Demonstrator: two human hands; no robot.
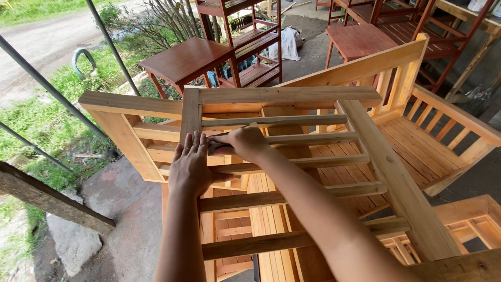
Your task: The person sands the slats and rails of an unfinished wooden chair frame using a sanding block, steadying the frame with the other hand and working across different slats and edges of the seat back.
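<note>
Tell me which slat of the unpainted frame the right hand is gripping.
The right hand grips the second slat from the top, counting down the frame. The slats above and below are untouched; the left hand lies flat on the side rail.

Unpainted slatted wooden frame (292, 167), tilted

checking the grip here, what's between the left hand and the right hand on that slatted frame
Nothing separate: in the head view the left hand lies flat on the slatted wooden frame, its fingertips meeting the right hand, which is closed around a slat.
</note>
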